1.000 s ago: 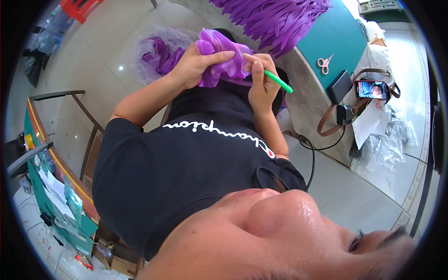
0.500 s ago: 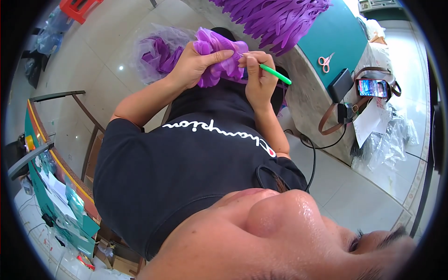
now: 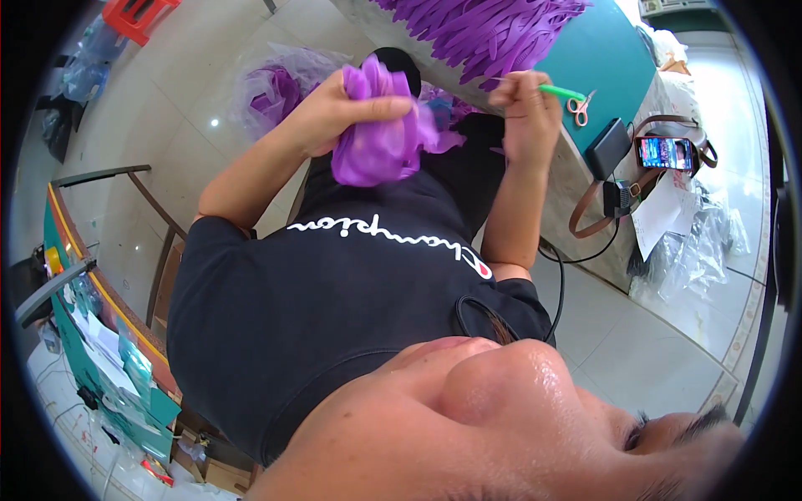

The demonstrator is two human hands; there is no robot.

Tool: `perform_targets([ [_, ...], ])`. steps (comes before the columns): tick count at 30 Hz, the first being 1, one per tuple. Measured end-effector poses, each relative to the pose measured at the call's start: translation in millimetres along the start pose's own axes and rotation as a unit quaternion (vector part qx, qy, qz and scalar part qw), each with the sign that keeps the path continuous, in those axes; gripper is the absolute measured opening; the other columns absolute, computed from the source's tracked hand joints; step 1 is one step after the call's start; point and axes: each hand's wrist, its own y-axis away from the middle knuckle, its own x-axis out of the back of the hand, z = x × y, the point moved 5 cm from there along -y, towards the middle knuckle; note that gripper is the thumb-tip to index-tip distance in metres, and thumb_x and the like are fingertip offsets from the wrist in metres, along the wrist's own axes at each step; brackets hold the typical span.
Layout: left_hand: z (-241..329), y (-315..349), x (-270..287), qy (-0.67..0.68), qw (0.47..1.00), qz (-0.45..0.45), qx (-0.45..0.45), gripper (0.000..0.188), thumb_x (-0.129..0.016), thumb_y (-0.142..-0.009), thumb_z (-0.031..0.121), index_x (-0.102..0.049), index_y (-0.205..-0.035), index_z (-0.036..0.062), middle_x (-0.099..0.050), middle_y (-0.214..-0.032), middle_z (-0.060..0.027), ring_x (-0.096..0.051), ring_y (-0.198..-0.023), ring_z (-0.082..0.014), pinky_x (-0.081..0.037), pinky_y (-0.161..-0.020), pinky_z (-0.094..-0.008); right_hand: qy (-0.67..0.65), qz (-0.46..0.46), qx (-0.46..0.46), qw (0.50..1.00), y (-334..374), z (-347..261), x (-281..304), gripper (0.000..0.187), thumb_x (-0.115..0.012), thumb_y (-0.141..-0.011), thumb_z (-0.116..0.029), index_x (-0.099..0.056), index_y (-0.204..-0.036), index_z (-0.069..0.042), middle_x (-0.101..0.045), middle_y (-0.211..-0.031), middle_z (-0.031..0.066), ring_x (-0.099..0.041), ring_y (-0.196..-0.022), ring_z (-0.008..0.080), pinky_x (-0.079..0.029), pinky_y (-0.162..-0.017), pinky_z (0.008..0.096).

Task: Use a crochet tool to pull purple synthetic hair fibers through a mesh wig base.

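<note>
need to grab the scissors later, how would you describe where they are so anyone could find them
Start at the teal tabletop on the person's right. The scissors lie flat near its front edge, just beyond the right hand. Their pale orange handles set them apart from the purple strips heaped behind.

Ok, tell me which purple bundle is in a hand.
The crumpled purple bundle gripped by the left hand; the other purple heaps lie on the table and floor.

Left hand (image 3: 334,113) clenched around a bunched purple fabric piece (image 3: 380,146), held above the lap. Right hand (image 3: 522,104) closed on a thin green stick (image 3: 561,92), apart from the fabric. Purple strips (image 3: 493,29) heaped on the desk (image 3: 601,58), scissors (image 3: 578,104) and phone (image 3: 664,153) nearby.
</note>
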Motion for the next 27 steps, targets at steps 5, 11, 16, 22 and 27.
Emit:
perform_targets([
  [5,-11,-11,10,0.032,0.994,0.083,-0.07,0.015,-0.07,-0.084,0.015,-0.065,-0.088,0.0012,-0.065,-0.077,-0.0032,-0.06,-0.066,-0.0091,-0.049,-0.06,-0.0226,0.294,-0.06,0.309,0.902,49,-8,-81,0.008,-0.062,-0.084,-0.001,-0.057,-0.09,0.001,-0.064,-0.085,0.0152,-0.065,-0.074,0.0214,-0.052,-0.067,0.0287],
  [11,-12,-12,10,-0.001,0.987,0.108,-0.121,0.016,-0.07,-0.084,0.017,-0.066,-0.085,0.0014,-0.065,-0.074,-0.0033,-0.06,-0.064,-0.0078,-0.048,-0.056,-0.0217,0.379,-0.085,0.391,0.834,52,-5,-94,0.017,-0.071,-0.073,0.001,-0.063,-0.088,0.0,-0.064,-0.084,0.0127,-0.063,-0.07,0.0232,-0.051,-0.061,0.0285],
  [16,-13,-12,12,-0.035,0.984,0.125,-0.119,0.017,-0.07,-0.084,0.018,-0.067,-0.083,0.0015,-0.065,-0.072,-0.0026,-0.059,-0.062,-0.007,-0.047,-0.055,-0.0217,0.415,-0.092,0.412,0.806,52,-4,-97,0.019,-0.073,-0.071,0.0,-0.065,-0.088,-0.001,-0.063,-0.082,0.0112,-0.062,-0.069,0.023,-0.05,-0.061,0.0293],
  [22,-15,-12,15,-0.058,0.986,0.107,-0.117,0.01,-0.063,-0.088,0.009,-0.065,-0.091,-0.0007,-0.067,-0.08,-0.0061,-0.063,-0.07,-0.0108,-0.05,-0.064,-0.0227,0.449,-0.081,0.42,0.785,54,-4,-100,0.025,-0.074,-0.066,0.001,-0.066,-0.089,-0.004,-0.061,-0.079,0.0087,-0.06,-0.068,0.0228,-0.048,-0.06,0.03],
  [27,-12,-9,16,-0.138,0.973,0.12,-0.14,0.012,-0.064,-0.088,0.01,-0.066,-0.09,-0.0015,-0.067,-0.079,-0.0045,-0.061,-0.07,-0.0082,-0.048,-0.062,-0.0216,0.461,-0.07,0.4,0.789,54,-7,-99,0.022,-0.072,-0.068,0.001,-0.066,-0.088,-0.004,-0.06,-0.077,0.0081,-0.057,-0.064,0.0231,-0.046,-0.057,0.0307],
])
